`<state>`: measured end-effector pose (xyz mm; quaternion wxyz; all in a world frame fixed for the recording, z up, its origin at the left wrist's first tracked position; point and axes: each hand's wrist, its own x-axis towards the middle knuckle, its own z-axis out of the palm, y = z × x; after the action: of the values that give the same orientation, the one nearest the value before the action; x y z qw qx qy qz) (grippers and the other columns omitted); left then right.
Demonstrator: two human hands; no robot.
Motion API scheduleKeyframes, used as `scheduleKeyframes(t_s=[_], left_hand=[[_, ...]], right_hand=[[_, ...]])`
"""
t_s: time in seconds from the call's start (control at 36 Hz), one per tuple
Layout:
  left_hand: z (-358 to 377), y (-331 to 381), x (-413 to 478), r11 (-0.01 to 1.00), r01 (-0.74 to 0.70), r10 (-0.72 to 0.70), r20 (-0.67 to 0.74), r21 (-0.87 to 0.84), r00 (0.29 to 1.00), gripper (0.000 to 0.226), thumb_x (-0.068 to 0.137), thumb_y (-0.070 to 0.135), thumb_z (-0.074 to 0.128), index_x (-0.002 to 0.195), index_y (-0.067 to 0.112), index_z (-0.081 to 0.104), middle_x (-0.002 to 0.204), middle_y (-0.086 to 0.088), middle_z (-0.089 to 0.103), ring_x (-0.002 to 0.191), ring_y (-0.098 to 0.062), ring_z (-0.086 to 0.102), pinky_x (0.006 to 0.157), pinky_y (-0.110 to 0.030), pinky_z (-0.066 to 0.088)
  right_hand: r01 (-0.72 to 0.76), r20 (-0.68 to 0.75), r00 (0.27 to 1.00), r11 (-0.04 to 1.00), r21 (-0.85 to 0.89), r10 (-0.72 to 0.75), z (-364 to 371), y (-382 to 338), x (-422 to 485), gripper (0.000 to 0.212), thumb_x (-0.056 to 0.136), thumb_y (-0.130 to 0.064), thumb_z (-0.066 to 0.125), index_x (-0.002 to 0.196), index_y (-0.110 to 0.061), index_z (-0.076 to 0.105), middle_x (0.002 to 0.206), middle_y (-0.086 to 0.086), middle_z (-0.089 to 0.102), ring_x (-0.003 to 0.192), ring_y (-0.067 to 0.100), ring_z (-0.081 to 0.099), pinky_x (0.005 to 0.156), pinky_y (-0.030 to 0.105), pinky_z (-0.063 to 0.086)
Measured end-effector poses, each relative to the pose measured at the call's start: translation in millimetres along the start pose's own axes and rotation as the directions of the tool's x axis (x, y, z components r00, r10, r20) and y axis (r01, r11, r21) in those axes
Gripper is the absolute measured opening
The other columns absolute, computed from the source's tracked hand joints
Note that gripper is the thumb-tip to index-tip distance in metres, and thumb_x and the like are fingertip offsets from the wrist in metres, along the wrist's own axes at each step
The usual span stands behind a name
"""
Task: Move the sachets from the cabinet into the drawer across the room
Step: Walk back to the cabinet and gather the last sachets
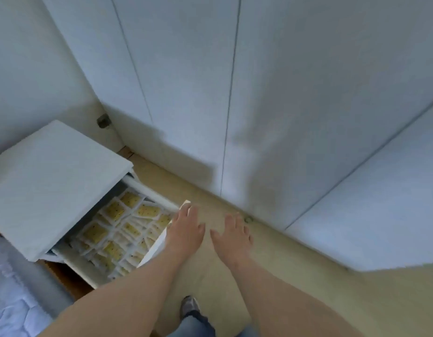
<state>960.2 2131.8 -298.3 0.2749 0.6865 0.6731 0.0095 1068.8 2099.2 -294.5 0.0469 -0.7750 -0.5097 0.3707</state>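
Sachets are packed across the open drawer, edge to edge. L hand is held flat at its front corner, fingers straight. R hand is spread over the floor, nothing grasped.

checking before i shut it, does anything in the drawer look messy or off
The sachets fill the open drawer in a loose jumble, overlapping at mixed angles rather than in rows. None lie on the floor.

wardrobe doors: white, closed | floor: pale beige | wall: white
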Motion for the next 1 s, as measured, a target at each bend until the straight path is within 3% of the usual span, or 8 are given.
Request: scheduleKeyframes(t_s=[0.11,0.22,0.42,0.53,0.69,0.83,1.0], left_hand=[[28.3,84.6,-18.0,0.981,-0.188,0.190,0.040,-0.054,0.981,0.052,0.095,0.024,0.045,0.144,0.017,0.029,0.151,-0.001,0.026,0.136,-0.022,0.030,0.107,-0.035,0.030],[68.7,180.0,-42.2,0.925,-0.328,0.346,0.072,-0.192,0.935,0.051,0.093,0.016,0.049,0.141,0.014,0.035,0.147,-0.004,0.033,0.134,-0.022,0.033,0.108,-0.032,0.029],[142.5,347.1,-115.1,0.834,-0.369,0.442,0.097,-0.410,0.892,0.046,0.096,0.018,0.047,0.140,0.016,0.037,0.146,-0.005,0.036,0.131,-0.020,0.038,0.104,-0.029,0.030],[189.5,431.6,-164.7,0.773,-0.441,0.555,0.148,-0.456,0.819,0.045,0.095,0.018,0.048,0.139,0.017,0.038,0.144,-0.004,0.039,0.129,-0.020,0.041,0.102,-0.030,0.033],[259.2,535.5,-247.7,0.690,-0.506,0.697,0.289,-0.517,0.656,0.043,0.093,0.019,0.049,0.135,0.022,0.040,0.141,0.000,0.042,0.126,-0.017,0.044,0.093,-0.027,0.036],[315.0,609.6,-321.7,0.650,-0.533,0.758,0.414,-0.542,0.503,0.041,0.093,0.019,0.050,0.133,0.022,0.043,0.136,0.000,0.045,0.117,-0.018,0.049,0.098,-0.036,0.043],[391.3,697.7,-404.5,0.601,-0.551,0.794,0.514,-0.579,0.325,0.039,0.092,0.016,0.052,0.131,0.017,0.047,0.132,-0.001,0.051,0.103,-0.016,0.049,0.089,-0.027,0.038]], right_hand=[[-0.135,-0.097,0.983,0.972,0.194,0.156,-34.1,69.9,-23.8,0.061,0.095,-0.045,0.040,0.148,-0.025,0.019,0.158,0.002,0.008,0.144,0.023,0.013,0.114,0.040,0.016],[-0.209,-0.201,0.926,0.876,0.436,0.321,-79.6,144.9,-51.6,0.061,0.096,-0.044,0.039,0.149,-0.028,0.016,0.158,0.000,0.007,0.144,0.024,0.015,0.113,0.040,0.017],[-0.188,-0.347,0.742,0.675,0.714,0.574,-158.5,292.5,-116.3,0.056,0.097,-0.042,0.038,0.148,-0.025,0.021,0.157,0.001,0.015,0.143,0.021,0.018,0.114,0.039,0.016],[-0.125,-0.370,0.580,0.528,0.840,0.726,-195.6,375.3,-160.5,0.055,0.097,-0.041,0.040,0.147,-0.026,0.023,0.156,-0.002,0.017,0.143,0.021,0.015,0.115,0.040,0.015],[-0.036,-0.299,0.277,0.321,0.946,0.913,-229.0,489.8,-233.9,0.053,0.096,-0.040,0.043,0.144,-0.025,0.030,0.153,-0.003,0.027,0.138,0.024,0.026,0.112,0.038,0.022],[0.123,-0.190,0.046,0.183,0.975,0.981,-240.4,575.8,-292.7,0.051,0.096,-0.039,0.043,0.143,-0.024,0.033,0.150,0.002,0.032,0.136,0.025,0.030,0.111,0.043,0.027],[0.306,-0.024,-0.172,0.077,0.949,0.985,-260.2,680.1,-356.8,0.051,0.094,-0.040,0.045,0.142,-0.026,0.035,0.148,0.003,0.034,0.135,0.026,0.033,0.111,0.047,0.028]])
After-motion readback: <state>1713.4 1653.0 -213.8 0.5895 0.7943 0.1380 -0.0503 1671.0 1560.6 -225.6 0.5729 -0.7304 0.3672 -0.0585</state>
